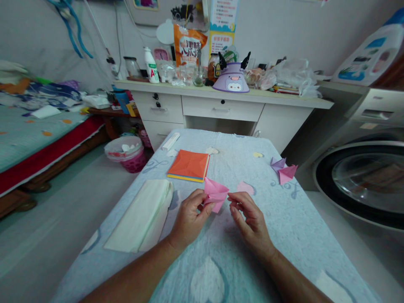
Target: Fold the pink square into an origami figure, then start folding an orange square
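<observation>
A folded piece of pink origami paper [216, 194] is pinched at its left side between the thumb and fingers of my left hand [191, 213]. It is held above the cloth-covered table. My right hand [250, 218] is just right of the paper, its fingers half curled and the thumb apart from them, with nothing visible between. Its index fingertip comes close to the paper's right corner; whether it touches, I cannot tell. Beyond the left hand lies a stack of square coloured paper [189, 164], orange on top. Two folded paper pieces, one purple [278, 164] and one pink [287, 174], lie at the right edge.
A pale folded packet [140, 214] lies left of my left hand. A small white box [171, 142] is at the table's far left. Behind stands a cluttered white desk [221, 110]. A washing machine [372, 168] is at the right, a pink bin [132, 162] at the left.
</observation>
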Action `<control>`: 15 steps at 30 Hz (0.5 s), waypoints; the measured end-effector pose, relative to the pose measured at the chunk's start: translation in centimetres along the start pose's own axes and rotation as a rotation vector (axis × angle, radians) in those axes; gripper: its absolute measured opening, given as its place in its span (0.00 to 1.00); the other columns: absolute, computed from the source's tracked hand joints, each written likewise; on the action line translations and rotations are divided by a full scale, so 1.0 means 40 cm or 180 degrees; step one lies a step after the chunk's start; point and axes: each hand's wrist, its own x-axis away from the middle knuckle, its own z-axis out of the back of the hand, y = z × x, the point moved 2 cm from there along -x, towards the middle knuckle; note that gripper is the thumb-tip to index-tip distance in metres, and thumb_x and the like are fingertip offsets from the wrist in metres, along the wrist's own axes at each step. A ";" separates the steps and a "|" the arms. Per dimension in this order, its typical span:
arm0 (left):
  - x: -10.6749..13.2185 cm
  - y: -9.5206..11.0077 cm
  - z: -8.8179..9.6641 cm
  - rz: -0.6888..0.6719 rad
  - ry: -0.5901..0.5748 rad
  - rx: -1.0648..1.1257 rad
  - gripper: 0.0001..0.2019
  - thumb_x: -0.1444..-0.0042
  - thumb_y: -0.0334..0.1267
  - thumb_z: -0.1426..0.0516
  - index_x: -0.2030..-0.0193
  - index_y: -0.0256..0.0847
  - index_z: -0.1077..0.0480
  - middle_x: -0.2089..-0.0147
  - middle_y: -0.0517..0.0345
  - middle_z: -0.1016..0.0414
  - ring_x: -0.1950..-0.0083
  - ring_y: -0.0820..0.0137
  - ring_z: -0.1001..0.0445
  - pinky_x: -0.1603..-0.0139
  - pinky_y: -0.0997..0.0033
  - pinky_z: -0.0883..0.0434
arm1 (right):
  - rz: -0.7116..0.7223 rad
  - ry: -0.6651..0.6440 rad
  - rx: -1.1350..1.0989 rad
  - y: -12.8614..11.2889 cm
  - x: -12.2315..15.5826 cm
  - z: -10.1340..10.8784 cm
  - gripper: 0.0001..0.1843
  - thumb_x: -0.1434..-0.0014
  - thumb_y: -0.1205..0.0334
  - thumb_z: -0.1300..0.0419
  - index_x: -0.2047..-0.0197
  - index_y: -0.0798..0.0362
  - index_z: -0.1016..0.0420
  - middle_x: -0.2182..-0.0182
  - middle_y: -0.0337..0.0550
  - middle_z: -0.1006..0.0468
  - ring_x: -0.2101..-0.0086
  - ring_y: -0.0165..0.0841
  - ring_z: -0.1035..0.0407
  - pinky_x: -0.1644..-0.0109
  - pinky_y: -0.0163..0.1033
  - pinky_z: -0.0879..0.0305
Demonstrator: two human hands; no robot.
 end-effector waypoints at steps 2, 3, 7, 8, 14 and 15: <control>0.001 0.001 0.001 -0.0068 0.0013 -0.0099 0.05 0.40 0.33 0.45 0.67 0.38 0.30 0.66 0.59 0.33 0.65 0.73 0.33 0.65 0.77 0.36 | -0.0003 0.0000 -0.0025 0.000 0.001 -0.002 0.16 0.36 0.66 0.46 0.46 0.46 0.30 0.58 0.44 0.29 0.60 0.32 0.33 0.58 0.39 0.34; 0.003 0.001 0.001 -0.0098 0.0012 -0.0126 0.05 0.40 0.33 0.45 0.66 0.38 0.30 0.66 0.58 0.33 0.65 0.73 0.32 0.65 0.77 0.36 | 0.0005 0.0001 -0.0033 -0.001 0.001 -0.002 0.16 0.36 0.66 0.46 0.46 0.46 0.30 0.58 0.44 0.29 0.60 0.32 0.33 0.58 0.38 0.34; 0.007 -0.003 0.002 -0.0240 0.0023 -0.0202 0.06 0.41 0.27 0.46 0.63 0.38 0.29 0.66 0.58 0.32 0.63 0.73 0.31 0.64 0.77 0.35 | 0.0030 -0.0017 -0.0042 -0.002 0.000 -0.001 0.16 0.36 0.66 0.46 0.46 0.46 0.30 0.57 0.44 0.30 0.60 0.32 0.33 0.58 0.38 0.34; 0.008 -0.004 0.003 -0.0287 0.0037 -0.0219 0.06 0.42 0.26 0.46 0.63 0.39 0.28 0.65 0.59 0.32 0.63 0.73 0.31 0.64 0.77 0.35 | 0.0032 -0.0030 -0.0044 -0.004 -0.001 -0.001 0.16 0.36 0.66 0.46 0.46 0.46 0.30 0.57 0.44 0.30 0.60 0.32 0.33 0.58 0.39 0.34; 0.011 0.002 0.004 -0.0496 0.0005 -0.0190 0.10 0.43 0.24 0.45 0.59 0.41 0.26 0.64 0.58 0.31 0.63 0.73 0.30 0.63 0.77 0.34 | 0.0045 -0.0088 -0.0083 -0.010 0.000 0.000 0.17 0.36 0.66 0.46 0.45 0.46 0.30 0.58 0.44 0.31 0.59 0.33 0.33 0.57 0.39 0.34; 0.011 0.002 0.004 -0.0506 -0.0005 -0.0182 0.11 0.43 0.24 0.45 0.59 0.41 0.26 0.63 0.58 0.30 0.62 0.73 0.29 0.62 0.76 0.34 | 0.0049 -0.0100 -0.0083 -0.010 0.000 0.000 0.17 0.36 0.66 0.46 0.45 0.46 0.31 0.57 0.44 0.31 0.59 0.33 0.33 0.57 0.39 0.34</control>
